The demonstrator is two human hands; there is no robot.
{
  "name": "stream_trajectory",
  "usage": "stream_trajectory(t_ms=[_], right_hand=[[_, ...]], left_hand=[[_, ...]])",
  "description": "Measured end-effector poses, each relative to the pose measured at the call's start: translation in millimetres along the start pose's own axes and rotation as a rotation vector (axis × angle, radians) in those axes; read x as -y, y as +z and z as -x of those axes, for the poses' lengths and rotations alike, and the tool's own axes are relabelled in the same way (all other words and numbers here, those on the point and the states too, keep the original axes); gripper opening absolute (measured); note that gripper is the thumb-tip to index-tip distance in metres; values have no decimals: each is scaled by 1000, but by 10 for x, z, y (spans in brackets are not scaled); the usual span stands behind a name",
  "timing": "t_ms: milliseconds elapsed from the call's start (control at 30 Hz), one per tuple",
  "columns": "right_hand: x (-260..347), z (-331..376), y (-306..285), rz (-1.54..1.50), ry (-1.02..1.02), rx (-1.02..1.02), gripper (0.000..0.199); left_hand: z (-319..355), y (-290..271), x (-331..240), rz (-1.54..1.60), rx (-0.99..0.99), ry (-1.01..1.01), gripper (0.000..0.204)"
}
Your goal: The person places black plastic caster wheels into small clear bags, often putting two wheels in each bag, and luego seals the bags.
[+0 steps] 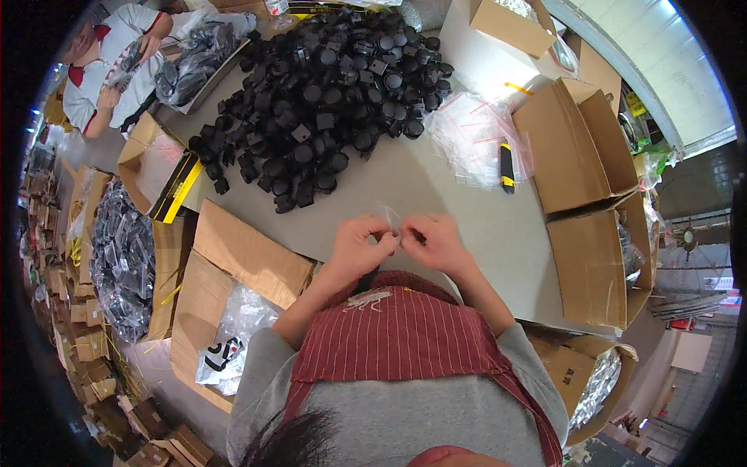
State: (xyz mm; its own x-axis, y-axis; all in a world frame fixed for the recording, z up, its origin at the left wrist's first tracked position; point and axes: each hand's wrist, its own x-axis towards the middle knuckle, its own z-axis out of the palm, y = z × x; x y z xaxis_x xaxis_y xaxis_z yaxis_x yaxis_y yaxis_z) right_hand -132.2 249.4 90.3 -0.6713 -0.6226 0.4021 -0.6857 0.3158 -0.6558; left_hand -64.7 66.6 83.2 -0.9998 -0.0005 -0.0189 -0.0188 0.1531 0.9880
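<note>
Over the near edge of the table, my left hand (pixel 360 243) and my right hand (pixel 434 241) meet with their fingers pinched. Between them shows a bit of clear plastic bag (pixel 390 213), gripped by both; most of it is hidden by the fingers. Beyond the hands lies a big heap of small black plastic parts (pixel 323 97), some with round faces and some square. To the right is a spread of clear zip bags (pixel 467 132) with red lines. A black and yellow utility knife (pixel 506 167) rests on them.
Open cardboard boxes (pixel 572 148) stand along the table's right side. At my left, a carton (pixel 241 253) holds clear bags; another box holds dark bagged parts (pixel 123 261). Across the table at far left, a person (pixel 117 62) handles a bagged item. Foil-like packets (pixel 595 389) fill a box at lower right.
</note>
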Motion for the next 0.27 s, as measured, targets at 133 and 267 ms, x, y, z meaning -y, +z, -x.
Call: stream_trajectory(t_ms=[133, 267], right_hand=[[-97, -64, -106, 296, 120, -173, 8], [-126, -67, 23, 376, -122, -1, 38]], left_hand=[[-30, -106, 12, -428, -87, 99, 13], [-60, -94, 7, -767, -94, 143, 15]])
